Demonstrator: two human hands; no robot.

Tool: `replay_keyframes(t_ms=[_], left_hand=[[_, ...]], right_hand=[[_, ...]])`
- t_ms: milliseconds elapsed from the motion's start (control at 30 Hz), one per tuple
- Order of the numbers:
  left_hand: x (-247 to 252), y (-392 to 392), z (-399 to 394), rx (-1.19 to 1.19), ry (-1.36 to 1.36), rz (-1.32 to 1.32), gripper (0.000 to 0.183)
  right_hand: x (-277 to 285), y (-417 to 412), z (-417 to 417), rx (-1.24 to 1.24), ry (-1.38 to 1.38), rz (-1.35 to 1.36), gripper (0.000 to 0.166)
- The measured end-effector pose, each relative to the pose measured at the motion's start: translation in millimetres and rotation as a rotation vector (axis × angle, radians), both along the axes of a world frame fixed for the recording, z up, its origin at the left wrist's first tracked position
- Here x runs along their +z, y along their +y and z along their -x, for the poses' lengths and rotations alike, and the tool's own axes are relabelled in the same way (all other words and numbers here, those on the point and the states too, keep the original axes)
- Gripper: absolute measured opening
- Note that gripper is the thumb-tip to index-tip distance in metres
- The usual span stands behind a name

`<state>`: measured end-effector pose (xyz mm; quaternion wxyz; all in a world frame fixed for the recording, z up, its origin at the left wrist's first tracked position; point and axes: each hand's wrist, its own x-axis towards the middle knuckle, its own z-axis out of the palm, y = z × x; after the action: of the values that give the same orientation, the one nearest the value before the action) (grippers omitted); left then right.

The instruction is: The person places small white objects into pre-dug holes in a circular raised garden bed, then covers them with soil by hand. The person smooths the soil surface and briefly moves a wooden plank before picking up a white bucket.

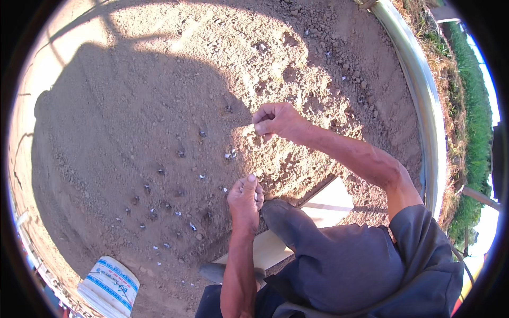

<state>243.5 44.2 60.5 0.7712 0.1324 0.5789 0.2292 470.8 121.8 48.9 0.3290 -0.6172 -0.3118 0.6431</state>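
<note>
My left hand (244,196) is curled closed just above the soil, with small white pieces (256,196) showing between its fingers. Farther forward, my right hand (280,121) hangs over the sunlit soil (278,159), thumb and fingertips drawn together. Whether anything is pinched there is too small to tell. Small shallow holes dot the brown soil (119,139) in rough rows. White bits lie in or beside several of them, including a cluster of white bits (230,154) between my hands. What these bits are cannot be made out.
A pale board (330,202) lies on the soil beneath my shoes (286,220). At the lower left stands a white bucket (111,284) with blue bands and writing. Plastic sheeting (421,87) edges the soil on the right, with dry grass (453,99) beyond.
</note>
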Motion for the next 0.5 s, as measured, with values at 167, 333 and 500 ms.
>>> replay_keyframes(t_ms=[167, 333, 500], left_hand=[[-13, -12, 15, 0.099, 0.037, 0.101, 0.022], [-24, -20, 30, 0.157, 0.041, 0.1, 0.021], [-25, -18, 33, 0.192, 0.066, 0.096, 0.02]], right_hand=[[-39, 99, -90, -0.158, -0.43, -0.227, 0.011], [-40, 152, -105, 0.186, -1.004, -0.501, 0.016], [-37, 181, -98, 0.543, -1.295, -0.384, 0.016]])
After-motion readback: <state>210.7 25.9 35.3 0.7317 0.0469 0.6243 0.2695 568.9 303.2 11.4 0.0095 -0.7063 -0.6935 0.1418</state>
